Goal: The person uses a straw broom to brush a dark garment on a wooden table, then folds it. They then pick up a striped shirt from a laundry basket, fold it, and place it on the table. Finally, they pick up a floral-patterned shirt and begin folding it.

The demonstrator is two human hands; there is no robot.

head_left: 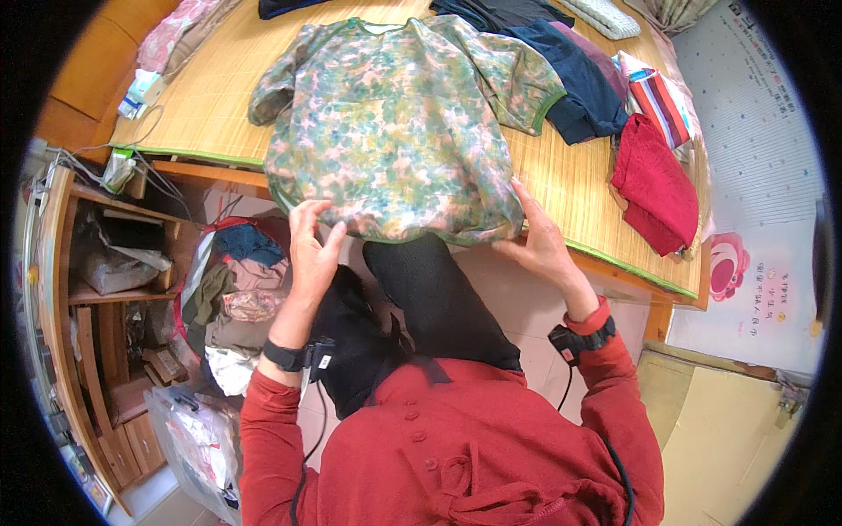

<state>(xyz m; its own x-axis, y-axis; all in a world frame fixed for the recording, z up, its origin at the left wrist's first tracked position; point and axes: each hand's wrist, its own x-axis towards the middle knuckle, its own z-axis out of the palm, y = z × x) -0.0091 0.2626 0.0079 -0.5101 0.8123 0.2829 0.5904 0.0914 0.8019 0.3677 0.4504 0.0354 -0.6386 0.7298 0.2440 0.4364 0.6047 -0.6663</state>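
A short-sleeved smock top (395,131), patterned in green, pink and yellow blotches with green trim, lies spread on the bed, neck at the far side. Its near hem hangs over the bed's edge above my black-trousered legs. At the hem's left corner is my left hand (314,250), fingers bent toward the cloth and thumb apart. My right hand (545,245) is by the right corner, its fingers stretched along the cloth's side and thumb spread. Neither hand visibly grips the fabric.
Dark blue clothes (579,88), a red garment (656,184) and a striped cloth (660,107) lie on the mat-covered bed (605,241) to the right. On the left stand a wooden cabinet (63,298), a bag of clothes (250,298) and a clear plastic bin (197,447).
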